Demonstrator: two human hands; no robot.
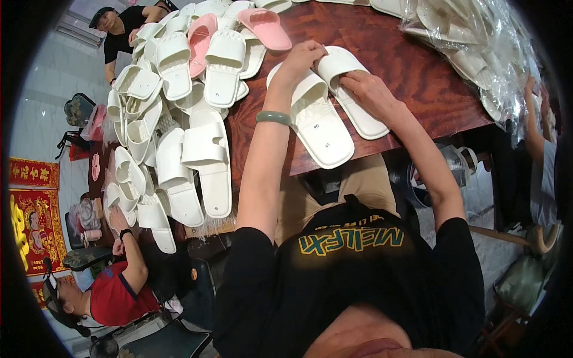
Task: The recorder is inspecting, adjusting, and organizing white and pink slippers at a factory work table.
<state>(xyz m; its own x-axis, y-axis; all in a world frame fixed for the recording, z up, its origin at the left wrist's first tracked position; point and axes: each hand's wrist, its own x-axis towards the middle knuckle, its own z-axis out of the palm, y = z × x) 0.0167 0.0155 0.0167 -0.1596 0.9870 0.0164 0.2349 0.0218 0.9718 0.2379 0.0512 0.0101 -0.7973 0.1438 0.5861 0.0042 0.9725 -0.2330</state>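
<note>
Both hands on a pair of white slippers at the near edge of the bench.

Left hand (301, 59) had its grip curled shut over the strap of the left slipper (316, 122), which lay sole-up under that wrist. Right hand (373, 92) had fingers closed on the strap of the right slipper (352, 89), touching its twin just to the side. Green bangle (273, 117) sat on the left wrist. Left of the left grip: a heap of white slippers (179, 149), two pink ones (265, 27) beyond it. Right of the right grip: bagged slippers (477, 42) on the brown bench (418, 71). Other people sat around the bench.
</note>
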